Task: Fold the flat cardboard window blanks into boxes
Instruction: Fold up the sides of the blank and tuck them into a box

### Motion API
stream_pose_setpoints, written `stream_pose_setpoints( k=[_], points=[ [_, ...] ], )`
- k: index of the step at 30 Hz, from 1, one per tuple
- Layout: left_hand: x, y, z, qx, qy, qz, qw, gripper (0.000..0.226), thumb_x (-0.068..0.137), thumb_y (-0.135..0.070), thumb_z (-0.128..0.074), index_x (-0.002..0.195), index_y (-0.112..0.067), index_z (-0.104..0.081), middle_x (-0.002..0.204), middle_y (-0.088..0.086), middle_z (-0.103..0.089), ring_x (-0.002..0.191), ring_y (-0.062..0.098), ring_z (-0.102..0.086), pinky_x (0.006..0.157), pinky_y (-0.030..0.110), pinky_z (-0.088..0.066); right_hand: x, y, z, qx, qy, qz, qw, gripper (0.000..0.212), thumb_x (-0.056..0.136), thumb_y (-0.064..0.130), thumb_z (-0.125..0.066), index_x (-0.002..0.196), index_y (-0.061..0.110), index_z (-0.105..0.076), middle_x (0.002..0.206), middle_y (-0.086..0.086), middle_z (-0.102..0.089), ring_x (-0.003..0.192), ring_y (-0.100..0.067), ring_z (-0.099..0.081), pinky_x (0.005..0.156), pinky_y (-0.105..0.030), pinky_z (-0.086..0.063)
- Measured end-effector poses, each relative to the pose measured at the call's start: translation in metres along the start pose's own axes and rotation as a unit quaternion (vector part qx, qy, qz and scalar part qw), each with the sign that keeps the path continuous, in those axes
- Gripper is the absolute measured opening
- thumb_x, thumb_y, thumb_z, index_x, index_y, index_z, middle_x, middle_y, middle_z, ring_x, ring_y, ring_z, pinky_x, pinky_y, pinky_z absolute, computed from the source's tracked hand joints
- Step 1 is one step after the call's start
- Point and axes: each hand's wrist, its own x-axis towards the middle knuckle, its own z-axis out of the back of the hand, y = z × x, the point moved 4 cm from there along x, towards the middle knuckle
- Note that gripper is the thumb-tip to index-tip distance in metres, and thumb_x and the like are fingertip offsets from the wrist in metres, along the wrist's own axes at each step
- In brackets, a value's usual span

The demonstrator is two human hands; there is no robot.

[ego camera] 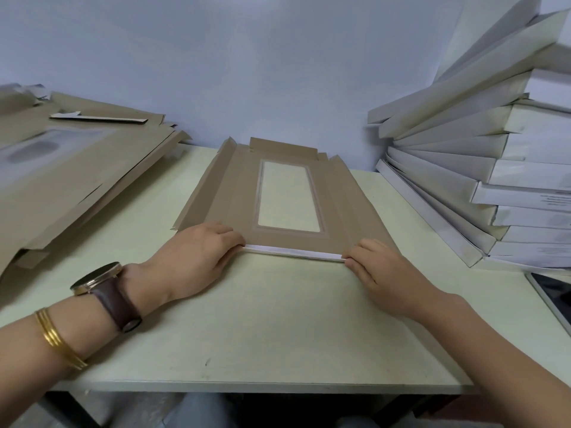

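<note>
A flat brown cardboard window blank [234, 193] lies in the middle of the pale table [278, 329], its clear rectangular window [289, 197] facing up. Its left side flap and far flap stand slightly raised. The near flap is folded up, showing a thin white edge [293, 253]. My left hand [194, 257] pinches the left end of that near flap with curled fingers. At the flap's right end my right hand [380, 270] pinches it the same way.
A heap of flat brown blanks [71, 174] lies on the left, with a loose strip on top. Folded white boxes [494, 168] are stacked high on the right. A dark tablet [553, 295] lies at the right edge. A wall stands close behind.
</note>
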Motion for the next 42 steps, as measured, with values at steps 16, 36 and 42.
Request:
stream_pose_setpoints(
  k=[16,36,42],
  points=[
    [0.030,-0.039,-0.019,-0.012,0.049,-0.058,0.997,0.028,0.101,-0.036,-0.038,0.113,-0.018,-0.056,0.104,-0.001,-0.049,0.098,0.019,-0.046,0.075,0.029,-0.038,0.013,0.021,-0.007,0.005,0.027,0.042,0.999,0.024,0.100,0.037,-0.043,0.118,0.028,-0.057,0.098,0.011,-0.042,0.096,-0.010,-0.041,0.085,-0.033,-0.038],
    [0.061,-0.052,-0.045,0.074,0.051,0.027,0.996,0.052,0.097,-0.021,-0.031,0.148,-0.017,-0.026,0.144,-0.001,-0.040,0.137,0.021,-0.032,0.114,0.041,-0.019,0.045,0.043,-0.023,-0.027,-0.072,0.035,0.996,0.037,0.103,0.028,-0.037,0.134,0.014,-0.051,0.127,-0.004,-0.054,0.123,-0.023,-0.046,0.100,-0.035,-0.031],
    [0.066,-0.048,-0.058,0.074,0.102,0.071,0.989,0.061,0.101,-0.044,-0.012,0.154,-0.020,0.006,0.162,-0.007,0.000,0.149,0.017,0.010,0.113,0.051,0.017,0.055,0.045,-0.044,0.032,0.024,-0.029,0.999,0.076,0.097,0.056,-0.013,0.154,0.005,-0.006,0.163,-0.008,-0.003,0.149,-0.017,0.008,0.119,-0.031,0.009]
  ],
)
